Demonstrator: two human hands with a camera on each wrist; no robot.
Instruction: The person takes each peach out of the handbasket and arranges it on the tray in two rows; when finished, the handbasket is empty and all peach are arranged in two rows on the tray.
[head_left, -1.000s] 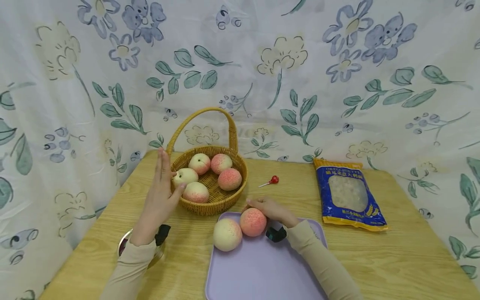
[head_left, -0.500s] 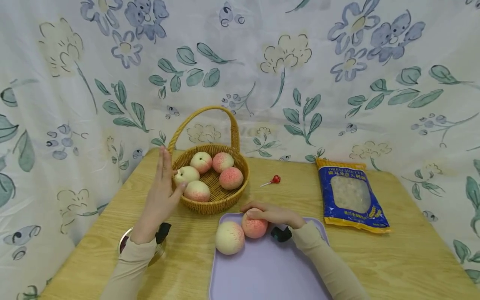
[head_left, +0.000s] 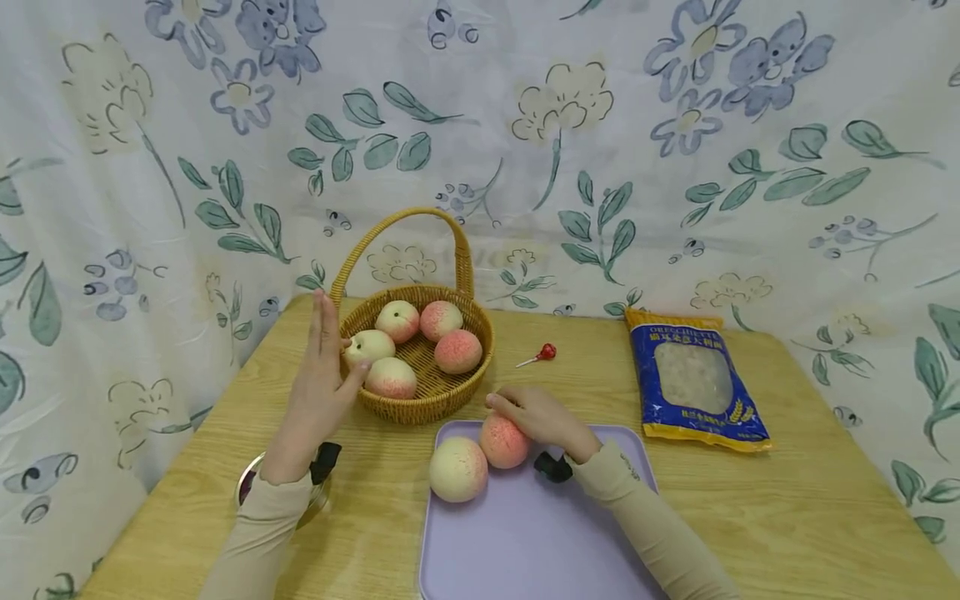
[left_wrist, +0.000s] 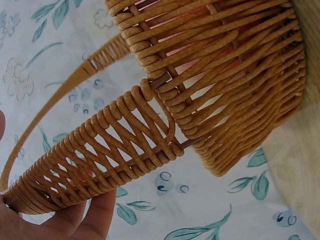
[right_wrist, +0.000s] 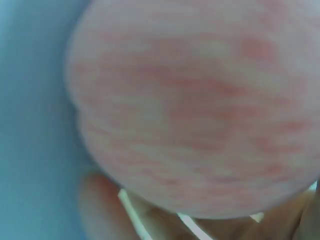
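Observation:
On the left, a round wicker basket (head_left: 431, 412) with a tall arched handle holds several pink-and-cream peaches (head_left: 458, 352). My left hand (head_left: 315, 396) is at its left side; the left wrist view shows fingers (left_wrist: 100, 215) curled behind the woven handle (left_wrist: 100, 140). Two more peaches sit side by side at the back left corner of a lilac tray (head_left: 540, 533): a paler peach (head_left: 458, 470) and a pinker peach (head_left: 504, 442). My right hand (head_left: 543, 418) curls around the back right of the pinker one, thumb up near its top. Blurred fingers (right_wrist: 102, 205) show along that peach's edge.
A red lollipop (head_left: 547, 352) lies behind the tray. At the back right is a blue and yellow pasta bag (head_left: 693, 375). Under my left forearm, a round container (head_left: 247, 479) is partly hidden. A floral cloth (head_left: 480, 167) hangs behind the wooden table (head_left: 825, 500).
Half a second ago my right fingers lay over the pinker peach's top; now they are behind its back right side. That peach stays in nearly the same place. My left hand keeps its place.

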